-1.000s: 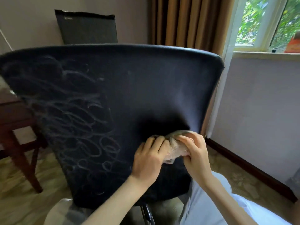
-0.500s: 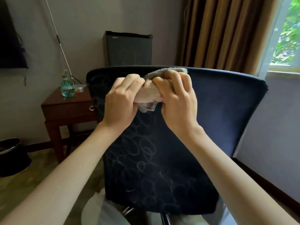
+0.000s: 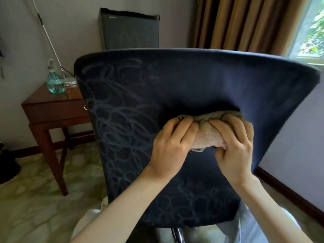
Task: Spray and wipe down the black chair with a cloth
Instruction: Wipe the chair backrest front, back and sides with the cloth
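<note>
Facing the black fabric-covered chair back (image 3: 192, 88), upright and close in front. Left hand (image 3: 172, 148) and right hand (image 3: 233, 146) side by side, fingers curled over a bunched beige terry cloth (image 3: 208, 135), gripping it and pressing it to the chair back right of centre. Pale looping scribble marks across the chair back's left half and lower part. Probably best to keep even pressure, overlap strokes leftward and refold to a clean face. Green-tinted spray bottle (image 3: 55, 81) on a brown wooden side table (image 3: 52, 106) left of the chair back, handy for re-wetting stubborn marks.
</note>
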The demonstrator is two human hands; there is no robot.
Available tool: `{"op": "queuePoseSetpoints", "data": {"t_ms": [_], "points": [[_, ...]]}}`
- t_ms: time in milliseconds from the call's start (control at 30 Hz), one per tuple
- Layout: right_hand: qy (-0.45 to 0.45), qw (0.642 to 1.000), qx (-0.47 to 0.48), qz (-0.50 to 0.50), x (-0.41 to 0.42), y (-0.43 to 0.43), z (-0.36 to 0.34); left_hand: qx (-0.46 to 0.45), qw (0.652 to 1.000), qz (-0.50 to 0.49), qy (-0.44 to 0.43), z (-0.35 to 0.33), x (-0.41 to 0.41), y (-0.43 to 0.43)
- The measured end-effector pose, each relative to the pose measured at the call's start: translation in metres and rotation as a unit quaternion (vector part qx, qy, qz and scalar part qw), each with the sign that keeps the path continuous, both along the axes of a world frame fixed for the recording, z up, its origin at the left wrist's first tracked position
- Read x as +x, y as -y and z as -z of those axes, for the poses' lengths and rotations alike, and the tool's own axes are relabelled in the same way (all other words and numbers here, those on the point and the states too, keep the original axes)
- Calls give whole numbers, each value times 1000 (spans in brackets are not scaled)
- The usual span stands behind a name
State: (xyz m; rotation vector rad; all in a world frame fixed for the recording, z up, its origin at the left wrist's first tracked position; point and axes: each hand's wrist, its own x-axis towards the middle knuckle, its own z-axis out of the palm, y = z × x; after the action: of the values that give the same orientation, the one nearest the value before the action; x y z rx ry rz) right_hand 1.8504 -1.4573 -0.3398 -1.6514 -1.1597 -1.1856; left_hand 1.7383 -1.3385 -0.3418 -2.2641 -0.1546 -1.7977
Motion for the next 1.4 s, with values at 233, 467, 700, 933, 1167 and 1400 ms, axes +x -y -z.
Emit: {"op": "queuePoseSetpoints", "data": {"t_ms": [233,467,700,933,1167,1400], "points": [[-65,998,-26,-9,17,19,60,4,997,5,-71,51,16,17],[-55,997,-18,-56,-13,44,24,-32,994,32,-97,14,-17,44],[63,993,12,-98,-81,-1,-107,24,995,-90,26,-117,-96,12],[61,993,-1,-103,-76,-47,-67,-23,995,-92,-17,-63,-85,-34],[-20,990,-82,-111,-62,-52,53,-51,994,-51,-80,51,-76,-47],[-88,979,-149,-106,-65,-45,134,-48,990,-40,-127,126,-79,-47]]}}
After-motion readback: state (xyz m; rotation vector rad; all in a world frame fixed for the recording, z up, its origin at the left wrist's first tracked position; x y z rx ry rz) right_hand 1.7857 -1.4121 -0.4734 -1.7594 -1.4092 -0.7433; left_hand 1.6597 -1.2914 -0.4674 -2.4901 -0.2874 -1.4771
